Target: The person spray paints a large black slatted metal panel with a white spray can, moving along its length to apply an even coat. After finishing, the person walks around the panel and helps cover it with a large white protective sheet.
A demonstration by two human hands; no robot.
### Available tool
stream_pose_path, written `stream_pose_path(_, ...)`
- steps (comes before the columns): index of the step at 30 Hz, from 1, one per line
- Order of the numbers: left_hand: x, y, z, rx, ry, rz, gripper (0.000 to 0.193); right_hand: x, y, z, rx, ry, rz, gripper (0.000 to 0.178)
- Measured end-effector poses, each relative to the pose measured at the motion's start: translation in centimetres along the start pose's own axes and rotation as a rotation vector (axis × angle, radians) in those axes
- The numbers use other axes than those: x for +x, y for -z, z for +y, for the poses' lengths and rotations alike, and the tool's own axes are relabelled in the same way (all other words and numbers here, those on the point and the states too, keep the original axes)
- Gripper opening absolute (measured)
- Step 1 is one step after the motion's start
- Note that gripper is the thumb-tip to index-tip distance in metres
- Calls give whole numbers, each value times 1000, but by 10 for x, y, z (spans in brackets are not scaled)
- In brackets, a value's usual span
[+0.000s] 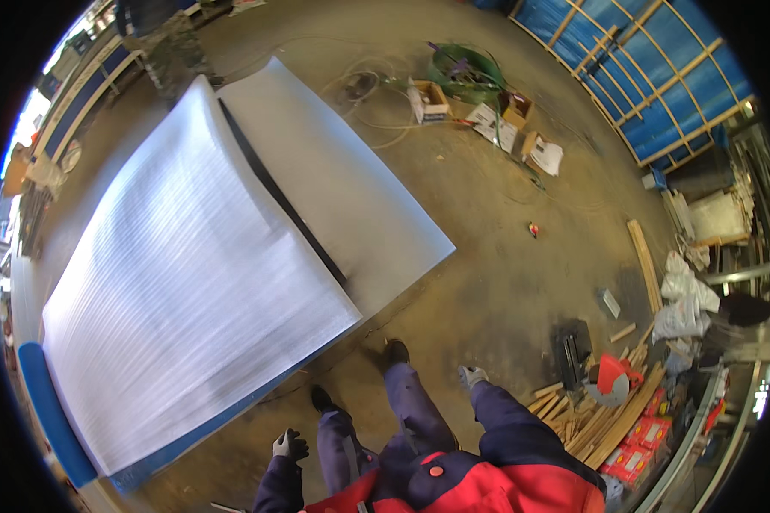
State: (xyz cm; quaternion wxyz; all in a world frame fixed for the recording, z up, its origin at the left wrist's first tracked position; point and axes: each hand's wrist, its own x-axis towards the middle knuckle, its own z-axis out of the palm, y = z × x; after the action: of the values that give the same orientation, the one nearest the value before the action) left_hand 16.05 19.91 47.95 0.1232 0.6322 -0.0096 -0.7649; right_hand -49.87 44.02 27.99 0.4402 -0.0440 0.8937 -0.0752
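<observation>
My left hand [291, 445], in a grey and black glove, hangs near my left leg below the sheet's near edge. Its fingers look loosely apart, with nothing visible in them. My right hand [472, 376], gloved as well, is held out over the floor to the right of my legs, open and holding nothing I can see. Ahead and left lies a large whitish, ribbed foam sheet [197, 282], with blue showing beneath its near edge. Beside it a smooth grey panel [351, 197] lies flat, a dark gap between them. Neither hand touches these.
A blue roll [56, 415] lies along the sheet's left end. A person [171, 51] in camouflage trousers stands beyond it. Cardboard boxes [432, 101], a green tub [466, 75] and hoses sit ahead. At right are timber strips [607, 419], a red cut-off saw [612, 378] and a black case [571, 352].
</observation>
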Motion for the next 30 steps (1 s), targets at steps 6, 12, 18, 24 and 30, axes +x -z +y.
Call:
stream_pose_path(6, -89, -13, -73, -366, -209, -75, 30, -55, 38, -164, 443, 139, -364, 38)
stream_pose_path(12, -208, -92, -95, 279, -391, 636, 49, -95, 116, -378, 402, 196, -914, 39)
stream_pose_path(18, -520, -33, -16, 320, -1585, 1230, 67, -354, 139, -613, 881, 1198, -752, 33)
stream_pose_path(24, -710, -34, -58, 873, -1620, 1324, 69, -763, 187, -679, 710, 2184, -796, 34)
stream_pose_path(30, -763, 6, -52, 953, -1507, 1338, 70, -1035, 89, -604, 465, 2598, -1062, 36)
